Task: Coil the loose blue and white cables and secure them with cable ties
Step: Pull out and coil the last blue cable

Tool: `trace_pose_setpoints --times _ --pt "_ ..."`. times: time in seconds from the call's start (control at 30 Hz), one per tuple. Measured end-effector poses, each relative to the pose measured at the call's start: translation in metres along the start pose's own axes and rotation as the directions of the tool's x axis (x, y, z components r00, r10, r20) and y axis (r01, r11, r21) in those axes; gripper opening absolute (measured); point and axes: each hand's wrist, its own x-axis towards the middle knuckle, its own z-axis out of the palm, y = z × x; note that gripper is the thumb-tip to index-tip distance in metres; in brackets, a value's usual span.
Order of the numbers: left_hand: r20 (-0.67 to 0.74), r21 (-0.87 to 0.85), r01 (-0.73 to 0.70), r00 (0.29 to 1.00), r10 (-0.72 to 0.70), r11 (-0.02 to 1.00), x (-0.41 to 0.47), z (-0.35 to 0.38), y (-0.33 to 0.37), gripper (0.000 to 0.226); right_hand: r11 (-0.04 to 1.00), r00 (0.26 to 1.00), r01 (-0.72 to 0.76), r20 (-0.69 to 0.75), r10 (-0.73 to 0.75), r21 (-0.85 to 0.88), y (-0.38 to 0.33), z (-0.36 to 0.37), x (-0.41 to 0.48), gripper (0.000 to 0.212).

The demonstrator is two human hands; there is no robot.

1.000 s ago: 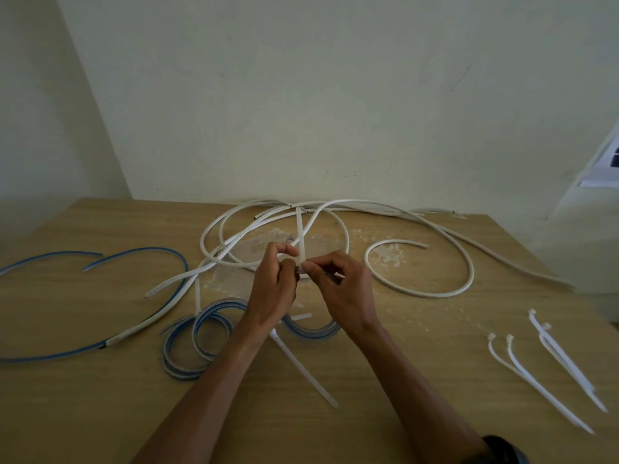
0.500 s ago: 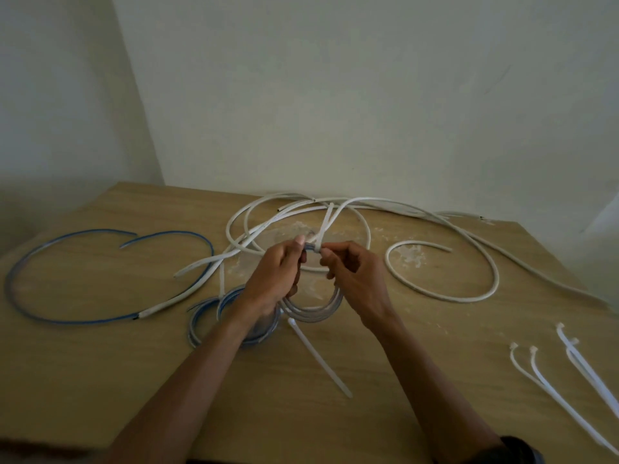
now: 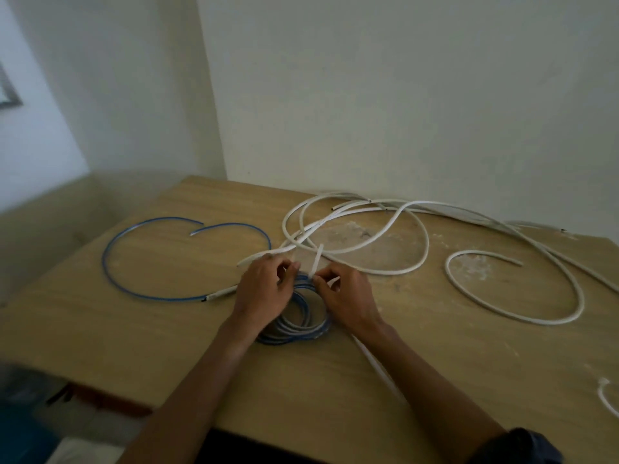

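White cables (image 3: 388, 272) behind blue coil (image 3: 298, 329), cable tie (image 3: 316, 259); blue loop (image 3: 167, 299) left.

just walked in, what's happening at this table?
A person is tying off a small blue cable coil on the wooden table. The left hand grips the coil's far side. The right hand pinches a white cable tie there, its tail sticking up between the hands. Whether it's locked can't be seen. A loose blue cable and the white cables lie uncoiled.
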Motion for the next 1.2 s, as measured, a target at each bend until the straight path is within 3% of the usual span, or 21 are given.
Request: trace_pose_setpoints --times 0.1,0.17,0.33,0.5,0.6,0.77,0.97,1.1,1.2 --pt "-0.097 -0.157 0.118 0.986 -0.134 0.980 0.006 -0.014 -0.014 0.028 1.000 1.000 -0.006 0.024 0.006 -0.017 -0.002 0.008 0.004 0.013" --pt "-0.153 -0.081 0.145 0.976 -0.156 0.986 0.013 -0.027 -0.036 0.022 1.000 1.000 -0.011 0.013 0.011 0.007 -0.003 0.006 0.004 0.016" --pt "0.123 0.229 0.273 0.944 -0.306 0.934 0.035 -0.055 -0.070 0.042 0.991 0.994 -0.037 -0.094 0.050 0.131 0.003 -0.016 0.008 0.023" --pt "0.393 0.198 0.365 0.821 -0.415 0.910 0.034 -0.077 -0.072 0.023 0.991 0.996 -0.021 -0.084 0.032 0.128 0.009 -0.017 0.005 0.031" --pt "0.454 0.175 0.363 0.795 -0.402 0.915 0.026 -0.081 -0.068 0.018 0.987 0.995 -0.030 -0.086 0.044 0.157 0.009 -0.016 0.004 0.033" --pt "0.401 0.166 0.385 0.815 -0.419 0.908 0.020 -0.077 -0.068 0.013 0.992 0.997 -0.033 -0.060 0.040 0.119 0.009 -0.018 0.002 0.031" --pt "0.281 0.081 0.430 0.856 -0.435 0.899 0.020 -0.081 -0.079 0.018 0.999 0.968 -0.042 0.248 0.042 -0.005 0.001 -0.016 -0.004 0.032" --pt "0.158 0.084 0.412 0.894 -0.420 0.907 0.018 -0.084 -0.088 0.014 0.986 0.974 -0.102 0.213 0.072 0.132 -0.005 -0.008 -0.001 0.018" --pt "-0.051 0.136 0.391 0.920 -0.388 0.910 0.023 -0.096 -0.098 0.011 0.969 0.980 -0.108 0.185 0.067 0.223 -0.014 -0.004 0.000 0.018"
